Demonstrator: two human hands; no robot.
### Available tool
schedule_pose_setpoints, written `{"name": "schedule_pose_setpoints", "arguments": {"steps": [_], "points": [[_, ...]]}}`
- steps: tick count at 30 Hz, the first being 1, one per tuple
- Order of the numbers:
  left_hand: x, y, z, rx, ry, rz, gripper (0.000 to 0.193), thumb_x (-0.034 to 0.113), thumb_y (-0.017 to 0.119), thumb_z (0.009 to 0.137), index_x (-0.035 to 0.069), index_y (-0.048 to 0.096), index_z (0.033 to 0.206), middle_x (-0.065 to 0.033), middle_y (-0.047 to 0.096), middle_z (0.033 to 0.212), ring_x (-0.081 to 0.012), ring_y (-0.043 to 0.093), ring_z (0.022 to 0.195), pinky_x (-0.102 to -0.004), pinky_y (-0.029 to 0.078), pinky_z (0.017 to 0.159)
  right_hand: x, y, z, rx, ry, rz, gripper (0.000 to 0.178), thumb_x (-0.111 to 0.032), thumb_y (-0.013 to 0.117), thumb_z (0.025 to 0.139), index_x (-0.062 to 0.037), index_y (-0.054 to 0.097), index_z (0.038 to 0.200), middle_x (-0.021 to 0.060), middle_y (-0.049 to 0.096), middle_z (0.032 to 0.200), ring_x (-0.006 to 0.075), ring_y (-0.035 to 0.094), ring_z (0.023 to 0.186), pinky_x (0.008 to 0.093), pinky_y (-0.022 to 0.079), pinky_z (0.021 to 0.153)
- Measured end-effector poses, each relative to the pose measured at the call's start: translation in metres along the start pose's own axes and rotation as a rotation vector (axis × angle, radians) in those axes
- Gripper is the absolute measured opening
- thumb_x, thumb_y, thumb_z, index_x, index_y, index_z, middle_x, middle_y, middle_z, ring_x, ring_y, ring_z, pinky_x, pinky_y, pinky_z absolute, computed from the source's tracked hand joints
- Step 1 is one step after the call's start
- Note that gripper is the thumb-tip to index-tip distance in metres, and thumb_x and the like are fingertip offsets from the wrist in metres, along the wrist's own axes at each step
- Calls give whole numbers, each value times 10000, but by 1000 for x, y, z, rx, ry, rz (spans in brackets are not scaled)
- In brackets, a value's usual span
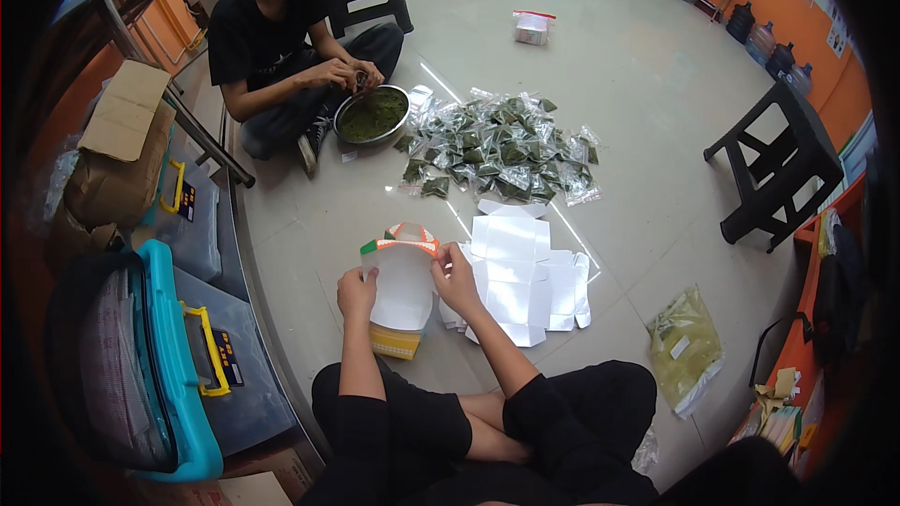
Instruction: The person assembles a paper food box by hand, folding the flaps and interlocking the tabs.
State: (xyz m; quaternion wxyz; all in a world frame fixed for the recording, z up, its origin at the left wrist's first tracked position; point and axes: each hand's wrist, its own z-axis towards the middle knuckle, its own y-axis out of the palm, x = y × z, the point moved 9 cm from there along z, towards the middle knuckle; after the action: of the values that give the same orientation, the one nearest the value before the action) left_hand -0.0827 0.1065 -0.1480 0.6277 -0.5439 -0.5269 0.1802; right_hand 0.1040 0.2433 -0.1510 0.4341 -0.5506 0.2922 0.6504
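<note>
A thin cardboard box (403, 292), white inside with orange and green printed edges, is partly folded and held up before my crossed legs. My left hand (357, 293) pinches its left edge. At the upper right corner, my right hand (456, 279) grips the orange-edged flap. A yellow printed panel (395, 342) shows below the white inside; I cannot tell if it belongs to the same box. Just right of my right hand, flat white box blanks (511, 267) lie stacked on the floor. Beyond them spreads a heap of small clear zip bags (502, 150) with dark green contents.
A person (272, 56) sits at far left, hands over a metal bowl (374, 138) of green powder. A large bag of green powder (687, 347) lies right. Plastic storage boxes (230, 356) line the left. A black stool (783, 159) stands right; a small package (532, 28) lies far off.
</note>
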Motion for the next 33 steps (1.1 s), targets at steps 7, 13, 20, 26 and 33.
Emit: {"name": "schedule_pose_setpoints", "arguments": {"steps": [7,13,20,26,33], "points": [[-3,-6,-1,71,26,-19,291,282,697,750,55,695,932,-146,681,795,-319,659,788,-411,509,726,14,10,-6,-42,115,-24,237,-83,583,828,-27,451,1016,64,513,761,148,545,703,284,471,629],[-5,10,6,-100,7,-165,366,237,688,739,26,656,1036,-169,684,843,-289,668,816,-379,513,763,25,11,-11,-81,168,-100,363,-65,565,818,-23,392,1134,74,485,753,177,538,684,327,460,651],[-7,23,9,-338,129,-406,395,93,617,768,10,578,1153,-126,654,853,-236,667,796,-327,517,731,21,10,-10,-104,131,-108,359,-49,556,818,-59,407,1144,76,491,775,173,545,691,314,465,641],[-19,22,17,-284,220,-372,363,25,632,766,5,581,1125,-117,641,944,-208,649,777,-326,512,723,10,13,-8,-145,97,-100,354,-66,574,820,-92,472,1158,72,510,806,173,563,701,292,478,613],[19,10,5,-246,312,-419,336,46,661,759,11,590,1085,-112,643,953,-180,619,822,-314,491,740,13,4,-6,-141,141,-91,352,-79,580,821,-87,503,1164,88,534,868,174,571,709,293,482,628]]}}
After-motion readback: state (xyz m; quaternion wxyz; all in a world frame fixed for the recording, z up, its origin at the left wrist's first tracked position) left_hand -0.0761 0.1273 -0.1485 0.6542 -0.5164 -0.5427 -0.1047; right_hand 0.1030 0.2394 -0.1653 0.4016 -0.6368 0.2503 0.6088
